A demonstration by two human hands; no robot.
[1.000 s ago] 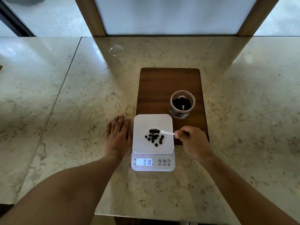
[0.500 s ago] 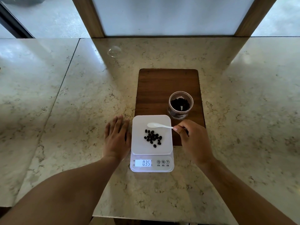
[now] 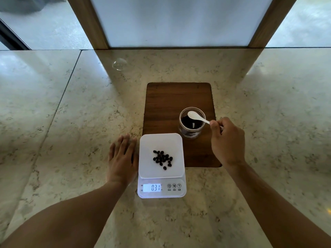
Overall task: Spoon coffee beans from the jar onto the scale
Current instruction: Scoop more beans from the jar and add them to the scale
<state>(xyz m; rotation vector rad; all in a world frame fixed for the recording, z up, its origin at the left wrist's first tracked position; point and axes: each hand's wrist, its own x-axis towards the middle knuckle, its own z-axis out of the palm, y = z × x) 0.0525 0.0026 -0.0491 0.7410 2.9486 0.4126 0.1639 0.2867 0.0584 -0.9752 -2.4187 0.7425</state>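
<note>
A white digital scale (image 3: pixel 176 140) sits on the marble counter, its display reading 0.31. A small pile of dark coffee beans (image 3: pixel 162 159) lies on its platform. Behind it to the right, a clear glass jar (image 3: pixel 192 125) with beans at the bottom stands on a wooden board (image 3: pixel 164 104). My right hand (image 3: pixel 226 140) pinches the handle of a small white spoon (image 3: pixel 196 116), whose empty bowl hovers over the jar's mouth. My left hand (image 3: pixel 122 158) rests flat on the counter, fingers together, touching the scale's left side.
A transparent round lid or bubble-like object (image 3: pixel 119 64) lies on the counter at the back left. A wood-framed frosted panel (image 3: pixel 170 20) rises behind the counter. A seam (image 3: pixel 59 102) runs through the marble on the left.
My right hand carried the spoon from above the scale's platform back and right to the jar's mouth. The beans stay on the scale; the reading went from 0.18 to 0.35 to 0.31.
</note>
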